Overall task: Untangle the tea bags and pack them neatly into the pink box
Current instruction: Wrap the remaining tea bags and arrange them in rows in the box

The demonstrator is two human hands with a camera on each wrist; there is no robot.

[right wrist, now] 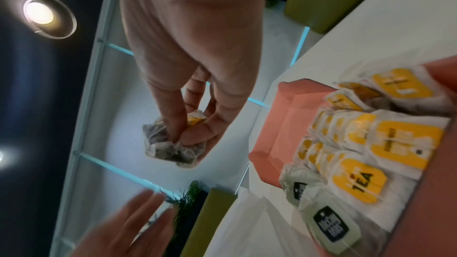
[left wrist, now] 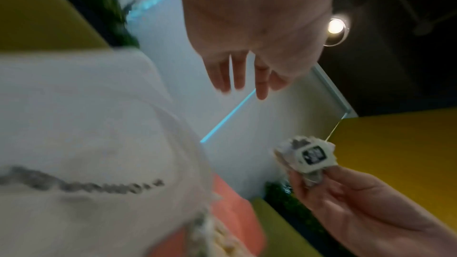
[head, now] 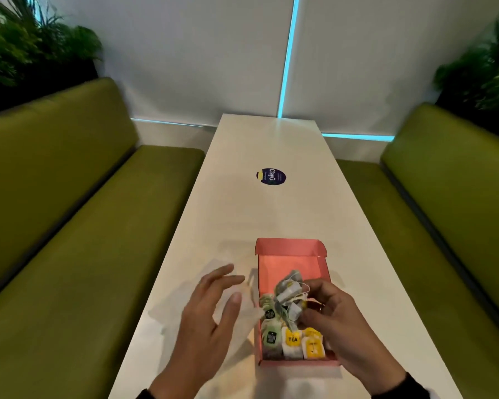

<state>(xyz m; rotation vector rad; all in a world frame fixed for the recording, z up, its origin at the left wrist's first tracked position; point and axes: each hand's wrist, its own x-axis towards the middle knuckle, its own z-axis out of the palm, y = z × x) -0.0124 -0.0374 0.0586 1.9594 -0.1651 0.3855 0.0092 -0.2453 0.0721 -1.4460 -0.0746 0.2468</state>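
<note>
An open pink box [head: 293, 254] lies on the white table [head: 271, 208]; its near end holds rows of tea bags [head: 293, 342] with yellow and dark tags [right wrist: 358, 179]. My right hand [head: 326, 309] pinches a tangled clump of tea bags [head: 288, 295] above the box's middle, its thumb and fingers closed on the clump [right wrist: 170, 144]. The same clump [left wrist: 306, 155] shows a dark tag in the left wrist view. My left hand [head: 213, 300] hovers with straight, spread fingers just left of the box, over a clear plastic bag [head: 242, 321], holding nothing.
Green padded benches [head: 78, 214] flank the long table on both sides. A round dark sticker [head: 270, 177] lies on the tabletop beyond the box. Plants [head: 26, 50] stand behind the benches, and a white wall closes the far end.
</note>
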